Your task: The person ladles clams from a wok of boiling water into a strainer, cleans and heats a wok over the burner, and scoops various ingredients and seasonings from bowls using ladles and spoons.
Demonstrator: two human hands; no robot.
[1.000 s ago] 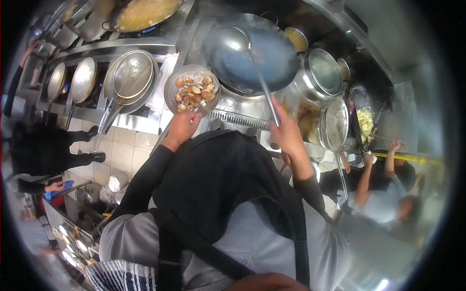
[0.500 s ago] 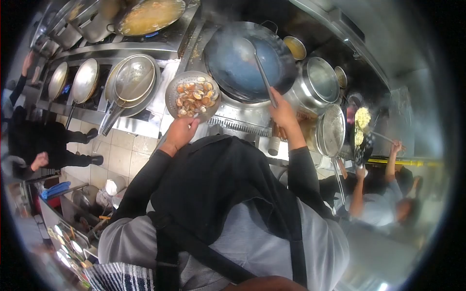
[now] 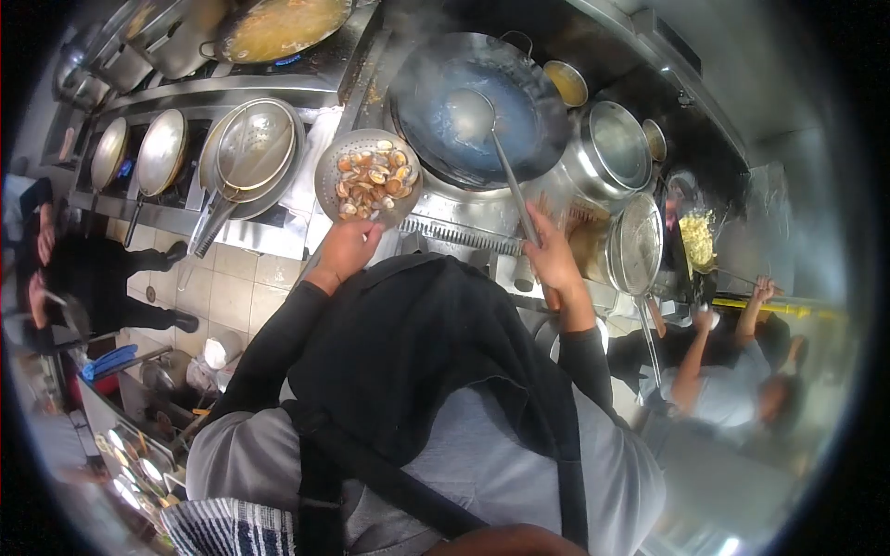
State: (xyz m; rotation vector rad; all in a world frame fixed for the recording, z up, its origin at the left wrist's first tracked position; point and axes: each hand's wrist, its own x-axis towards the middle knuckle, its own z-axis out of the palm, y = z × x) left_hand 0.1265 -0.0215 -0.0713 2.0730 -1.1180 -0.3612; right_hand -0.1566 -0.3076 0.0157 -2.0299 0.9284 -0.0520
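My left hand (image 3: 350,250) is closed round the handle of a perforated skimmer (image 3: 326,171), held level left of the wok. Several open clams (image 3: 375,179) lie in the skimmer. My right hand (image 3: 554,258) grips the long handle of a ladle (image 3: 510,171). The ladle's round bowl is down in the cloudy, steaming liquid of a large dark wok (image 3: 549,88), near its middle.
Right of the wok stand a metal pot (image 3: 619,144), a small bowl of yellow liquid (image 3: 565,85) and a wire strainer (image 3: 637,246). Pans and strainers (image 3: 258,153) sit at left. A co-worker (image 3: 718,371) cooks at right; another person (image 3: 83,278) stands at left.
The ladle's bowl has moved down and slightly right within the wok. My right hand has come back toward my body and right. My left hand and the skimmer have barely moved.
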